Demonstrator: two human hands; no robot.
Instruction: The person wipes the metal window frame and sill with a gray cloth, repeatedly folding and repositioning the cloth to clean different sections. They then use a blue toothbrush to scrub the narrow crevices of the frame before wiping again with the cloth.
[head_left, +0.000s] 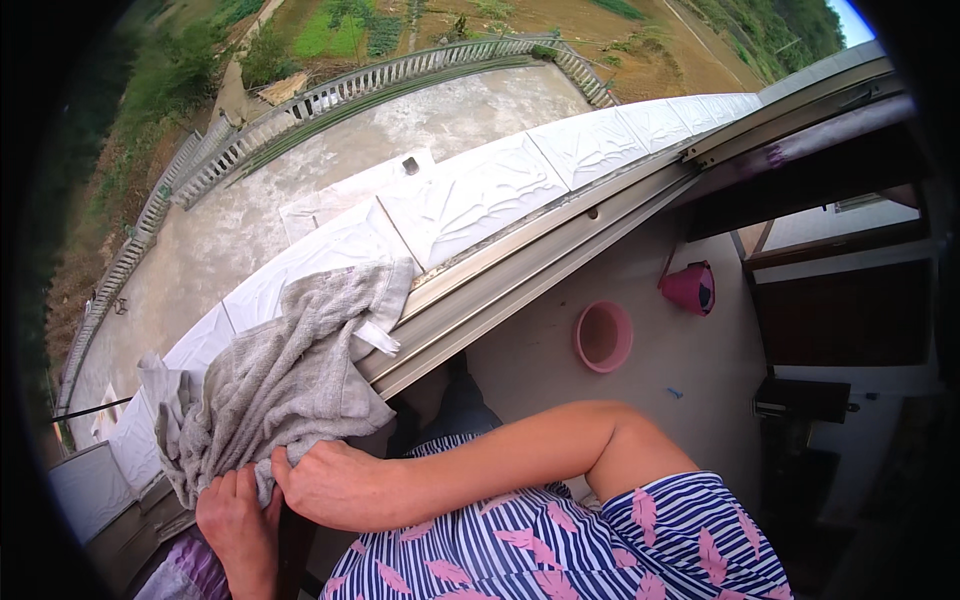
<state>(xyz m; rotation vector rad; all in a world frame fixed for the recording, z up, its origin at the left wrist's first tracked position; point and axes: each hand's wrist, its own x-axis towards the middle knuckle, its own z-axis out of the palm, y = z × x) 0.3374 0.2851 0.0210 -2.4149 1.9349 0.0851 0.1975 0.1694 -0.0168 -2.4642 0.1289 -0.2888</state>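
A grey terry towel (285, 370) lies bunched over the window sill and its metal track, part of it draped onto the white tiled outer ledge. A white tag sticks out from its right side. My left hand (240, 520) grips the towel's near edge, fingers curled into the cloth. Right beside it, my right hand (325, 485) pinches the same edge, its forearm reaching across my body. Both hands are closed on the fabric, and the fingertips are partly hidden in its folds.
The metal window track (540, 255) runs diagonally along the sill, with white ledge tiles (480, 200) outside it. A concrete yard with a balustrade lies below. Indoors, a pink basin (603, 337) and a pink bucket (690, 288) stand on the floor. A purple-white curtain (185, 570) hangs near my left hand.
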